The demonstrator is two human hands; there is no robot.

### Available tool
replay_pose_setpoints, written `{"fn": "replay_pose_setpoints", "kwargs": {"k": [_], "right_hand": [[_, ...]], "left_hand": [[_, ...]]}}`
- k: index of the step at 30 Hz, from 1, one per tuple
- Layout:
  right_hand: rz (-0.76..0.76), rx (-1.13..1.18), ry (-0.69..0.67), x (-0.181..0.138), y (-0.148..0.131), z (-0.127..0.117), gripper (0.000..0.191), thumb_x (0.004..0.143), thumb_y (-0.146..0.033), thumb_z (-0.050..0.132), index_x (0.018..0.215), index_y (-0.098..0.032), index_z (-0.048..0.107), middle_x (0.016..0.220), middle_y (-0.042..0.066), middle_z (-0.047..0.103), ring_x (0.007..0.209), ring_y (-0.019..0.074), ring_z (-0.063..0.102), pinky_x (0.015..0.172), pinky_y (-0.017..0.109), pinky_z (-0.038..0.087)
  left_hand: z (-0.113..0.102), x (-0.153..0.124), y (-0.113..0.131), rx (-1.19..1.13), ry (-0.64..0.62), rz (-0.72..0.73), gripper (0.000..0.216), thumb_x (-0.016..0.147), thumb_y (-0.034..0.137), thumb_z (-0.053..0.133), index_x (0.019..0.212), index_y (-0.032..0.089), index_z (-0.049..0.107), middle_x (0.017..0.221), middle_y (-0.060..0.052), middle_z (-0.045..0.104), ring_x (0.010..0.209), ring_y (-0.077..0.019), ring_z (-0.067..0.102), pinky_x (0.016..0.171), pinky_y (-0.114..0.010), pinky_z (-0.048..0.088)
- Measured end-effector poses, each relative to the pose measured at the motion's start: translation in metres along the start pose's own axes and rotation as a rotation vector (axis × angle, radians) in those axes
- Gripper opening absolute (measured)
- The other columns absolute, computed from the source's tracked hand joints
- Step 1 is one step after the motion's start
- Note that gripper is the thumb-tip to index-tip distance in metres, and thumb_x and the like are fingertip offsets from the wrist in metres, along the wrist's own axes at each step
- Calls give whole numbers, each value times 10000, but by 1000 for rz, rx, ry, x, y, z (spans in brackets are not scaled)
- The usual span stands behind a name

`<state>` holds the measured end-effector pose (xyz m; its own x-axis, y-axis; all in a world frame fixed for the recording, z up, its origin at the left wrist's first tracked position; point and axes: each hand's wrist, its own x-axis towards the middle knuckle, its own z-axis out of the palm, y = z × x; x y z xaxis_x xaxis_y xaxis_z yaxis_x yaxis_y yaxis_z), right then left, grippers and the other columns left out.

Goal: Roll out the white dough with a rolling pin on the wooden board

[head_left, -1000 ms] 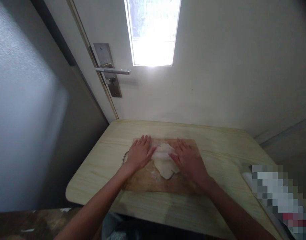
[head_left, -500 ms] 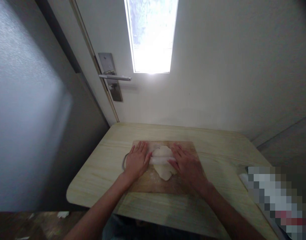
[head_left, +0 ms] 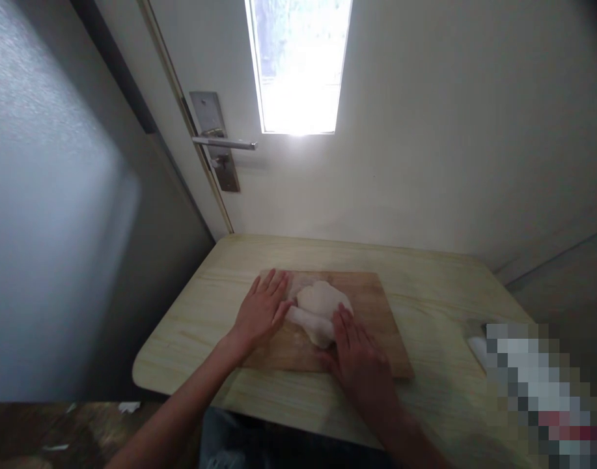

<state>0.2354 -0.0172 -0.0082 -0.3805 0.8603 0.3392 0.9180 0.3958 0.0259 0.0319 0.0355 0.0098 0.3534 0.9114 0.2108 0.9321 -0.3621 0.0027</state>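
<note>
A flattened piece of pale dough [head_left: 322, 298] lies on a wooden cutting board [head_left: 298, 358]. Across it rests a whitish rolling pin [head_left: 308, 318], slanting down towards the right. My left hand [head_left: 260, 307] lies flat over the pin's left end, with its fingers stretched forward and its thumb beside the pin. On the other end is my right hand [head_left: 359, 348], its fingers extended over the dough's right edge and its thumb apart. Both palms hide the ends of the pin. Light flour marks show on the board around the dough.
The board sits on a pale wood-grain table [head_left: 435, 286] with rounded corners. Behind it stands a white door with a metal handle [head_left: 224, 142] and a bright window. A pixelated item [head_left: 532, 378] lies at the table's right edge. A grey panel [head_left: 58, 228] rises at left.
My right hand has moved towards me, and the rolling pin has turned from nearly level to slanted. My left hand has shifted slightly left. The view has tilted a little downward.
</note>
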Motion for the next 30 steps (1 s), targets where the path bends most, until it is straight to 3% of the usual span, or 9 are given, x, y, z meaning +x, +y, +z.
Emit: {"fn": "replay_pose_setpoints", "kwargs": {"k": [4,7,14,20,24,30], "right_hand": [[-39,33,59,-16,-5,6,544,821,-456,304,1216,-87,364,1276,146,375,1118,237,397,858,353,384],[-79,20,75,-14,-2,6,542,823,-425,317,1241,-81,327,1298,136,342,1169,234,327,907,375,337],[-7,-48,9,31,24,1,523,823,-451,306,1201,-103,403,1286,153,357,1188,274,277,940,471,218],[159,-67,-58,90,53,-3,453,868,-390,218,1069,-138,536,1254,143,406,1173,265,305,923,495,188],[207,-51,-53,92,54,0,415,867,-333,237,1038,-136,560,1233,140,432,1166,264,317,925,500,177],[99,16,13,40,46,6,393,850,-279,249,1122,-141,496,1215,89,465,1169,233,319,945,451,209]], "left_hand": [[-1,-21,6,8,46,-43,491,857,360,218,1301,154,194,1354,-45,250,1261,-195,102,1000,-418,182],[2,-19,8,11,65,-66,478,855,352,229,1294,162,220,1351,-43,258,1260,-200,108,999,-427,181],[7,42,9,-8,79,-149,447,858,399,191,1220,205,367,1287,-54,379,1226,-225,229,982,-451,183],[12,86,4,-102,-101,-216,443,860,411,187,1147,184,437,1198,-95,474,1130,-223,390,885,-392,332],[10,74,9,-85,-95,-230,458,857,422,183,1153,175,430,1195,-103,476,1129,-224,391,884,-390,332],[2,19,28,-37,14,-155,455,849,416,214,1217,201,374,1240,-60,441,1168,-222,341,957,-419,241]]}}
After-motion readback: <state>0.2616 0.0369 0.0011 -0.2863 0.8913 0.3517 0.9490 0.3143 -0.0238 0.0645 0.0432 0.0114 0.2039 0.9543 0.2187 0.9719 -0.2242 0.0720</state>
